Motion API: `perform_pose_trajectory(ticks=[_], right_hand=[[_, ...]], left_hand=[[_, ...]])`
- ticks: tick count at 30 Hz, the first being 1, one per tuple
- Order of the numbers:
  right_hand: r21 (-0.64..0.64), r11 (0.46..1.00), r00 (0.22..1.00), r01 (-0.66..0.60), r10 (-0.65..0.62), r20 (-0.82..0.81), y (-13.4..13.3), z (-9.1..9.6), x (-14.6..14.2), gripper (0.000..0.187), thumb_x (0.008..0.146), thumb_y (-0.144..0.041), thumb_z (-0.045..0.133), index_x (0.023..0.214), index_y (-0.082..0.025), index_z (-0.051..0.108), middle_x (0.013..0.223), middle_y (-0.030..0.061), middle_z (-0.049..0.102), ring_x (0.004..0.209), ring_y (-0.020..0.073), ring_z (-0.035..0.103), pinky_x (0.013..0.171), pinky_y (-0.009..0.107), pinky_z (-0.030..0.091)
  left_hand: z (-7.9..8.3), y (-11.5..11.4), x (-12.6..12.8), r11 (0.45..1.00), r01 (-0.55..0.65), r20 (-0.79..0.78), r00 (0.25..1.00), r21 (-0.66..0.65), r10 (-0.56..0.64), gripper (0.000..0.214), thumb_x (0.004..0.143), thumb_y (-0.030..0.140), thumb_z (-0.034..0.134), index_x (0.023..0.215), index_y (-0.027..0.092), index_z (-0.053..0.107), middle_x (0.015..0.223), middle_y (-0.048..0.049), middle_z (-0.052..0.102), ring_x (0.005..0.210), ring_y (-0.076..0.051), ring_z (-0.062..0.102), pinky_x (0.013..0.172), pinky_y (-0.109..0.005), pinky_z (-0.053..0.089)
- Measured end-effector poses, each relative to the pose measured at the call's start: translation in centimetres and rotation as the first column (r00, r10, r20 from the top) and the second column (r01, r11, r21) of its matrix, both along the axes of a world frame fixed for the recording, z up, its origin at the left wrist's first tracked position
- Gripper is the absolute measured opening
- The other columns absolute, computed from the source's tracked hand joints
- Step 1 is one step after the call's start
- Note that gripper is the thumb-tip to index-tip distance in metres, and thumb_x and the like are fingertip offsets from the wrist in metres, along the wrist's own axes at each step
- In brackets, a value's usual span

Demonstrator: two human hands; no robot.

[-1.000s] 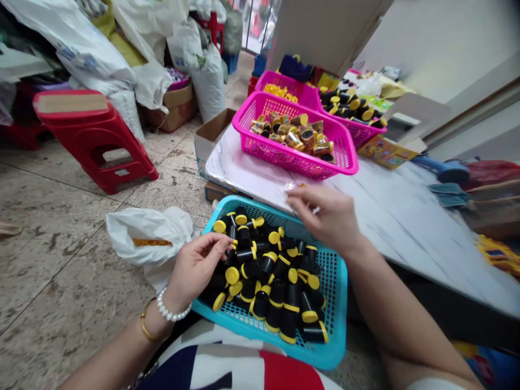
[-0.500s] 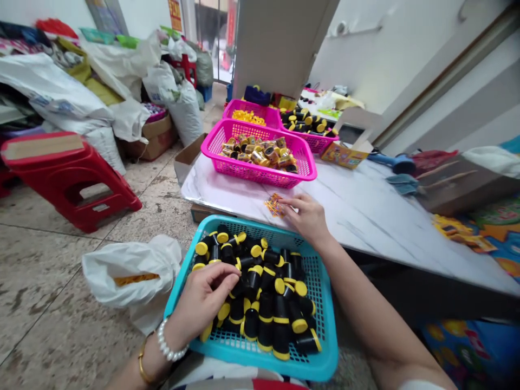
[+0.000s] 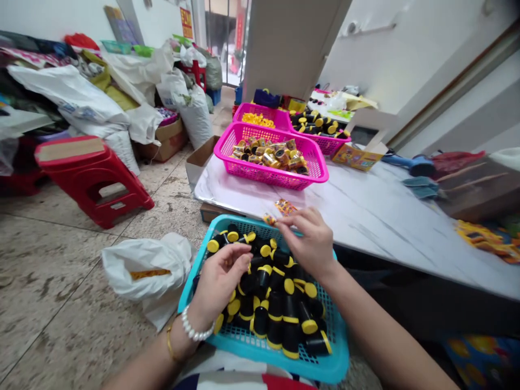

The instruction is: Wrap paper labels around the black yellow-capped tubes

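My right hand (image 3: pixel 311 238) pinches a small orange printed label (image 3: pixel 268 219) between thumb and fingertips, above the far rim of a turquoise basket (image 3: pixel 339 346). Just beyond it, a small heap of similar colourful labels (image 3: pixel 285 206) lies on the white marbled table (image 3: pixel 365 216). My left hand (image 3: pixel 223 276), with a pearl bracelet at the wrist, hovers over the basket's left half; its fingers are curled, thumb and forefinger slightly apart, with nothing visible between them. Many black cylindrical containers with yellow lids (image 3: pixel 275 306) fill the basket, partly hidden by both hands.
On the table stands a pink basket (image 3: pixel 276 181) of gold-wrapped containers, with more pink baskets behind. A small printed box (image 3: pixel 359 157) is to their right. At left are a white sack (image 3: pixel 146 265) and a red stool (image 3: pixel 97 184) on the floor.
My right hand has come away from the label heap toward me and now holds one label. My left hand has risen slightly, its thumb and forefinger parting. The view has shifted a little left.
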State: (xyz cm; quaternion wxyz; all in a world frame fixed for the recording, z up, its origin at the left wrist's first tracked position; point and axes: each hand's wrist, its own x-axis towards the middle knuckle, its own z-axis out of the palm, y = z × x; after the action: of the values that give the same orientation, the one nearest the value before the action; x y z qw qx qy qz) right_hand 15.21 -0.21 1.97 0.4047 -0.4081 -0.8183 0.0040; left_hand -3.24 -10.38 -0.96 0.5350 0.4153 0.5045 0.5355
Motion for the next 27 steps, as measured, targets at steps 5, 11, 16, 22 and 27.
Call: perform_pose_trajectory(ticks=[5, 11, 16, 22, 27], right_hand=[[-0.092, 0.973, 0.975, -0.211, 0.216, 0.048, -6.5, -1.1, -1.9, 0.009, 0.084, -0.017, 0.063, 0.083, -0.023, 0.070, 0.075, 0.0054, 0.065, 0.075, 0.0211, 0.056, 0.069, 0.038, 0.048], [-0.641, 0.717, 0.952, -0.273, 0.107, -0.287, -6.0, -2.0, -1.9, 0.022, 0.085, -0.033, 0.063, 0.102, -0.020, 0.063, 0.087, 0.0049, 0.069, 0.074, 0.0180, 0.063, 0.065, 0.031, 0.052], [-0.668, 0.724, 0.961, -0.175, -0.022, -0.276, -0.8, -1.7, -1.9, 0.030, 0.088, -0.044, 0.056, 0.075, -0.018, 0.060, 0.057, -0.0010, 0.061, 0.051, 0.0137, 0.057, 0.050, 0.025, 0.044], [-0.159, 0.971, 0.973, 0.179, -0.151, 0.173, 8.1, -1.7, -1.7, 0.029, 0.087, -0.030, 0.053, 0.071, -0.016, 0.072, 0.078, 0.0086, 0.066, 0.075, 0.0200, 0.059, 0.068, 0.030, 0.042], [-0.083, 0.974, 0.967, 0.212, -0.197, 0.159, 10.4, -2.7, -1.7, 0.026, 0.085, -0.028, 0.054, 0.079, -0.017, 0.076, 0.086, 0.0108, 0.065, 0.084, 0.0227, 0.057, 0.076, 0.032, 0.042]], left_hand=[[-0.6, 0.1, 0.7, 1.000, -0.009, 0.070, 0.998, 0.008, 0.008, 0.026, 0.079, 0.039, 0.069, 0.090, 0.016, 0.066, 0.085, -0.0041, 0.067, 0.069, -0.013, 0.056, 0.062, -0.023, 0.045], [-1.4, 0.1, 0.2, 0.998, 0.032, -0.029, 0.999, -0.055, -0.034, 0.028, 0.082, 0.042, 0.063, 0.075, 0.015, 0.062, 0.067, 0.0017, 0.057, 0.061, -0.011, 0.049, 0.057, -0.022, 0.040], [-0.5, 6.6, 0.1, 0.982, 0.127, -0.361, 0.930, 0.136, -0.070, 0.040, 0.089, 0.044, 0.050, 0.065, 0.014, 0.061, 0.058, 0.0025, 0.051, 0.056, -0.011, 0.045, 0.052, -0.022, 0.032], [1.2, 16.6, 0.0, 0.953, 0.222, -0.796, 0.605, 0.206, 0.031, 0.047, 0.089, 0.038, 0.044, 0.056, 0.014, 0.067, 0.050, -0.0028, 0.058, 0.052, -0.014, 0.049, 0.054, -0.026, 0.030], [0.8, 18.2, -0.1, 0.950, 0.197, -0.820, 0.566, 0.242, 0.091, 0.033, 0.084, 0.033, 0.053, 0.063, 0.015, 0.071, 0.063, -0.0093, 0.069, 0.062, -0.019, 0.060, 0.064, -0.029, 0.041]])
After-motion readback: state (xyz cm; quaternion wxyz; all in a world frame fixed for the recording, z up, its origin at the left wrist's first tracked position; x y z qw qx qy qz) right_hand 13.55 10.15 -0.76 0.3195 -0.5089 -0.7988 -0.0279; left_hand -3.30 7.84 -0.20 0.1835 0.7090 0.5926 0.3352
